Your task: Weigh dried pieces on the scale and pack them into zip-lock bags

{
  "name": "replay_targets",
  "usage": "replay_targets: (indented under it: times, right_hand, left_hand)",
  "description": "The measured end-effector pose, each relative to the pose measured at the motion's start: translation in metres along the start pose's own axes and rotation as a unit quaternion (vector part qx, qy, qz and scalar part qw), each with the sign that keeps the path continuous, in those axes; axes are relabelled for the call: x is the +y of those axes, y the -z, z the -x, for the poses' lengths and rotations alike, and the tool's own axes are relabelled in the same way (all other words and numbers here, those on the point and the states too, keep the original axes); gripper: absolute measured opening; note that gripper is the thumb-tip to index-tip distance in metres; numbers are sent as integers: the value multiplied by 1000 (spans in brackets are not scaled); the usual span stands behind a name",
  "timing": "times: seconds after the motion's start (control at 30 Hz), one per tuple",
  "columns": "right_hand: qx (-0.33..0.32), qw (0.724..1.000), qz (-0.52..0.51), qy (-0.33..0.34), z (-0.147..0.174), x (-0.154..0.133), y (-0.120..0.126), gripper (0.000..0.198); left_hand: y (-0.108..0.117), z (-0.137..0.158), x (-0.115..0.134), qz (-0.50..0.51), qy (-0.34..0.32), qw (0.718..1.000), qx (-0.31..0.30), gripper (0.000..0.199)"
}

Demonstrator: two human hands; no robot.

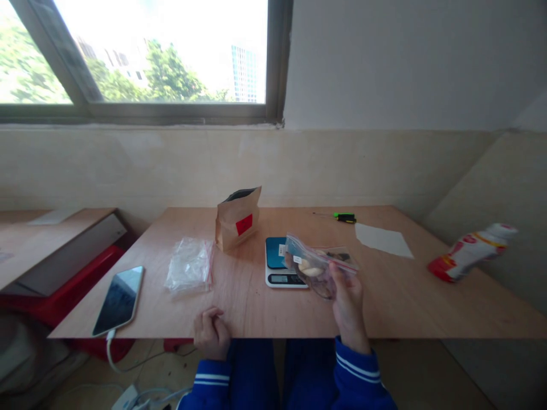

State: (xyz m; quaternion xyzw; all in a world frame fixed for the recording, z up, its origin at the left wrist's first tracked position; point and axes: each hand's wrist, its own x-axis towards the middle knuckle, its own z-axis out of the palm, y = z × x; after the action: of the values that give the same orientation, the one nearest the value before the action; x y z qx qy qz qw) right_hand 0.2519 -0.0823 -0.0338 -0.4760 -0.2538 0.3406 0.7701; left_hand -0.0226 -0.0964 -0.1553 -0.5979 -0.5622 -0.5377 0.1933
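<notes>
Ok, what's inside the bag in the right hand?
Pale, rounded pieces show through the clear bag, too blurred to name. Whatever lies behind them or the right hand is covered.

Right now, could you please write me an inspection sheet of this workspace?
Surface: wood-toned table.
Work things: zip bag overlapping the digital scale in view, contact unclear; open paper pouch behind.
Clutter: clear plastic bags, phone, screwdriver-like tools, white paper, bottle.
Hands: right hand pinches the zip bag; left hand curled at the front edge.
Cables: white cable hangs from the phone; more on the floor.
Surroundings: window, wall.
</notes>
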Motion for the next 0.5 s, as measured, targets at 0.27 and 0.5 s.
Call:
replay_targets:
  times: [0.27, 0.5]
  right_hand:
    - [-7, 1000, 19, 0, 1, 0, -1, 41]
    - [17, 997, 60, 53, 3, 3, 5, 37]
  left_hand:
    - [0, -3, 5, 9, 28, 1000, 1, 17]
    - [7, -10, 13, 67, 146, 984, -74, 14]
